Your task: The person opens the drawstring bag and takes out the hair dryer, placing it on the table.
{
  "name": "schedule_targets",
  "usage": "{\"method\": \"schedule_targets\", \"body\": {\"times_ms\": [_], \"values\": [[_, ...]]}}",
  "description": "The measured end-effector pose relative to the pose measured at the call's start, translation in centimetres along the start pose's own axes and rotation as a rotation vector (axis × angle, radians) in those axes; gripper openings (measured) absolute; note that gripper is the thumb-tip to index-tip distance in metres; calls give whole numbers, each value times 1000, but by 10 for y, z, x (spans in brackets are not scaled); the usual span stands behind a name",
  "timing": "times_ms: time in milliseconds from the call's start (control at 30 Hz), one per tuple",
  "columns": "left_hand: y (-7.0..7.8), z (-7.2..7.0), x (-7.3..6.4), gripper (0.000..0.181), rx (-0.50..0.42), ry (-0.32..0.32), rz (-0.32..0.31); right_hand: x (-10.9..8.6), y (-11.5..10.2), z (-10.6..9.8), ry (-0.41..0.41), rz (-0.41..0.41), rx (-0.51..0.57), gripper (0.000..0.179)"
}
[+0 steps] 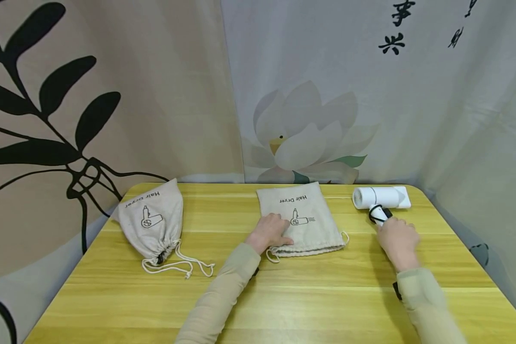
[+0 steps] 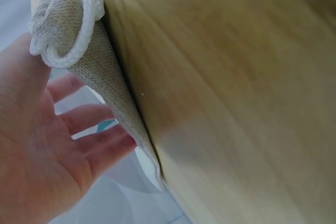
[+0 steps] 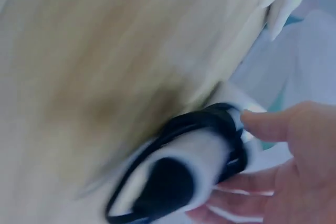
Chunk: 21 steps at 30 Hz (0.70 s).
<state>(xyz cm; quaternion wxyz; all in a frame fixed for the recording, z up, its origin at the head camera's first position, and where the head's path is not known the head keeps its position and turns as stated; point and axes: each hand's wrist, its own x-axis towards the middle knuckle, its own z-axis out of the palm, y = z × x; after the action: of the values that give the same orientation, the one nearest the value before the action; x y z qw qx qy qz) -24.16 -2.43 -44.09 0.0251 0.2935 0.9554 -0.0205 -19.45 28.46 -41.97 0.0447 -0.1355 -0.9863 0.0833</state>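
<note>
1. flat bag (image 1: 307,227), middle of the worktop's (image 1: 327,296) far edge: prolly light, floppy, grab the hem (image 1: 311,249). beige, dryer print. left hand (image 1: 272,233) rests on it, fingers loosely spread.
2. hair dryer (image 1: 382,197), far right corner: looks rigid, slick, handle's (image 1: 378,216) best. white, black cord (image 3: 198,119). right hand (image 1: 397,241) grips it.

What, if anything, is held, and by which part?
Right hand: hair dryer, by its cord-wrapped handle. Left hand touches the flat pouch; no grip visible.

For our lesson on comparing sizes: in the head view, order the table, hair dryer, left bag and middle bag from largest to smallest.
1. Table
2. Left bag and middle bag: too alike to rank
3. Hair dryer, partly hidden
</note>
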Motion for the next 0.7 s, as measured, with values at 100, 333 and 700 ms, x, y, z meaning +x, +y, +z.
{"method": "schedule_targets", "body": {"times_ms": [100, 333, 700], "values": [[0, 0, 1, 47, 6, -8, 7, -9, -20, 0, 117, -35, -31, 50], [-10, 3, -2, 42, -147, 20, -13, -22, -69, 9, 138, -342, 31, 47], [-69, -8, -42, 52, -324, 253, -329, -32, -117, 29, -145, -635, 44, 64]]}}
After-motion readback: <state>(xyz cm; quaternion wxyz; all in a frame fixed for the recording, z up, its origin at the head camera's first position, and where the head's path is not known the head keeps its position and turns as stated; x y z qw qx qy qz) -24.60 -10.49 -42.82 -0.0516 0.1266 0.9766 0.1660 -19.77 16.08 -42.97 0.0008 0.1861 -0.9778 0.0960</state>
